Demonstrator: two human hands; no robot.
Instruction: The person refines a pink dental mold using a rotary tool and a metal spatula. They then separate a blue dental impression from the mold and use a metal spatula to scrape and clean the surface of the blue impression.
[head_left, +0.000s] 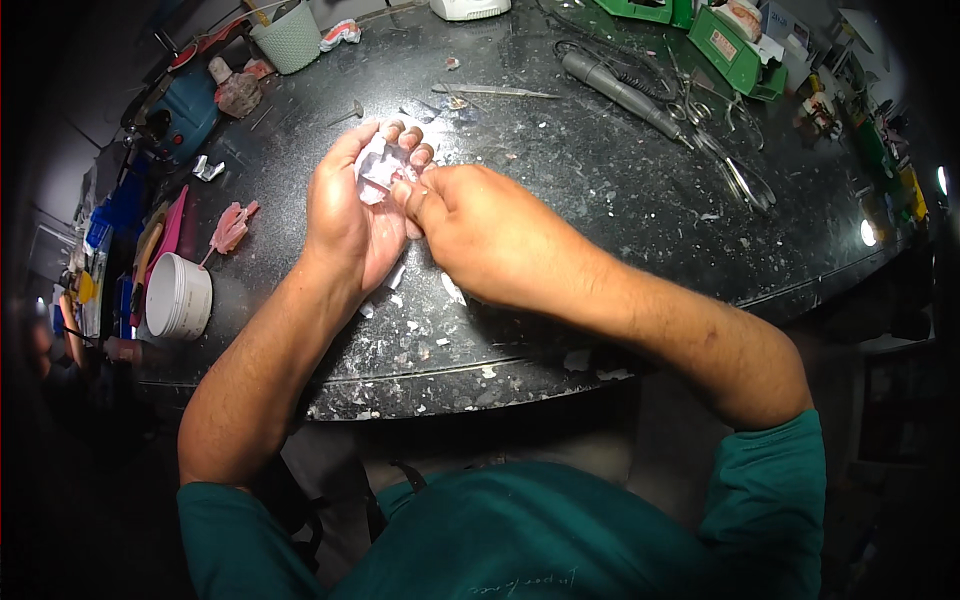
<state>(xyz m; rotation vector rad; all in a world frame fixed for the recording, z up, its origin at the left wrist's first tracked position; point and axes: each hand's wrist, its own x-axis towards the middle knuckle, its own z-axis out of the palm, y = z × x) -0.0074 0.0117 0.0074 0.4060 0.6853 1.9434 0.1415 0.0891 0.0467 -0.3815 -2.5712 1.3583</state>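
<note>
We've a white lump [376, 168] in our L hand [342, 205], palm up & cupped. Our R hand [468, 225] is @ its edge, knuckles up (pinching what, can't tell).

Light pools brightest at the grip, where the pale piece [376, 163] between the left hand [352, 205] and right hand [475, 225] nearly burns out to white, its fine detail lost, and glare spreads over the black tabletop [535, 135] just beyond. Outward from the grip everything dims into black corners, though small white lights [868, 233] glow far to its right. Nearer the body than the grip, fisheye distortion bows the tabletop's front edge.
</note>
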